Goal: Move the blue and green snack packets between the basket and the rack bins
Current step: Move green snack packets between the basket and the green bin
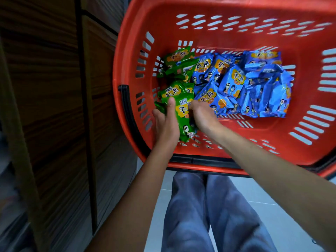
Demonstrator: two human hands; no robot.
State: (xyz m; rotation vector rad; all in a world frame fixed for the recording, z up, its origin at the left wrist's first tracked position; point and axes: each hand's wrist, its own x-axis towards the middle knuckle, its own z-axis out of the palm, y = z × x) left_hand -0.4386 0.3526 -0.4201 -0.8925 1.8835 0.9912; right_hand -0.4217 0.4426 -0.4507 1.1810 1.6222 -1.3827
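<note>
Dark wood-grain cabinet panels (54, 106) at left, pale tiled floor (272, 206), grey-blue trousers (227, 215)

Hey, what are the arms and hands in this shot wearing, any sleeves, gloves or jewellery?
Nothing shows on them. The left forearm and right forearm are bare to the picture's edge, with no sleeve in view. The left hand and right hand have no gloves, and no watch, ring or bracelet can be seen. Below, the legs are in blue-grey trousers.
</note>
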